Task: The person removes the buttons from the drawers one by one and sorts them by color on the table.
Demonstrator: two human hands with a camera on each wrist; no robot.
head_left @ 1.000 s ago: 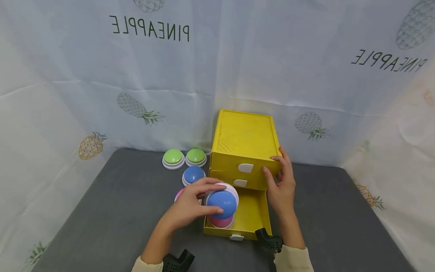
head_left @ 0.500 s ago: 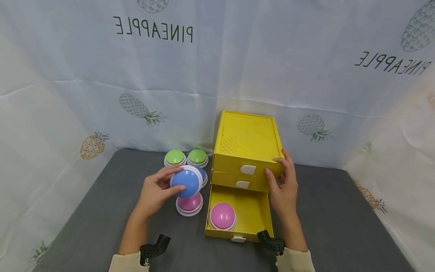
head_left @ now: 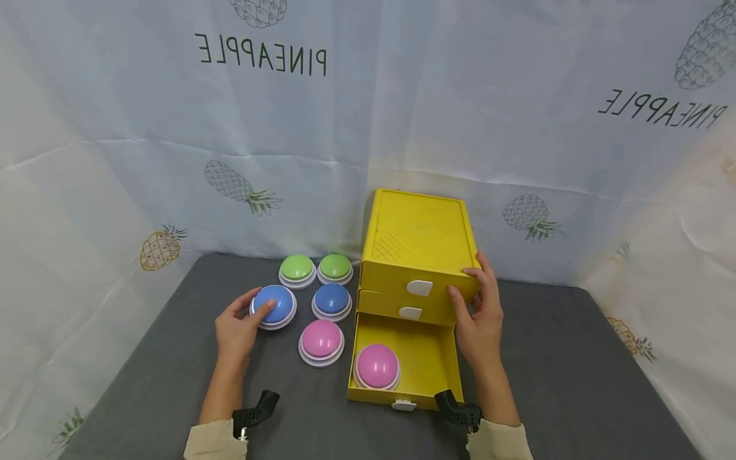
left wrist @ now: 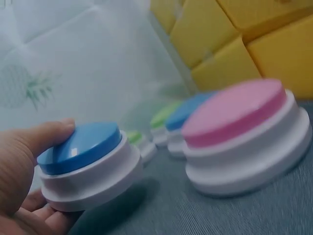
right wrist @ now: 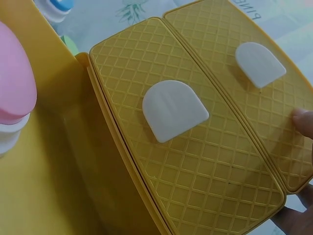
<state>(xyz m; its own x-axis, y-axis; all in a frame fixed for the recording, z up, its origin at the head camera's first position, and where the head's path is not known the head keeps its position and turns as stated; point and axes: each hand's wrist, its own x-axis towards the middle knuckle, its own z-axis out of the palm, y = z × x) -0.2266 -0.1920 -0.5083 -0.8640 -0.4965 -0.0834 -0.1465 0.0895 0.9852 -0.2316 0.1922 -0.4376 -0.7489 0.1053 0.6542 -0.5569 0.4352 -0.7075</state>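
My left hand (head_left: 237, 327) pinches a blue domed push button (head_left: 277, 303) with a white base, thumb on the dome and fingers at the base's edge. In the left wrist view this button (left wrist: 88, 164) is slightly tilted, with a shadow under it. A second blue button (head_left: 331, 299) sits to its right on the table, and a pink button (head_left: 321, 340) nearer me. My right hand (head_left: 480, 313) grips the right front corner of a yellow drawer cabinet (head_left: 422, 230), thumb on the top drawer's front. The bottom drawer (head_left: 428, 364) is pulled out and holds a pink button (head_left: 377, 367) at its left.
Two green buttons (head_left: 297, 268) stand at the back of the grey table (head_left: 552, 358), left of the cabinet. The upper two drawers with white handles (head_left: 420, 287) are closed. A pale pineapple-print curtain (head_left: 322, 115) hangs behind the table.
My left hand has carried the blue button from above the bottom drawer leftward and down, to the left of the other blue button. The right hand has kept its place on the cabinet.
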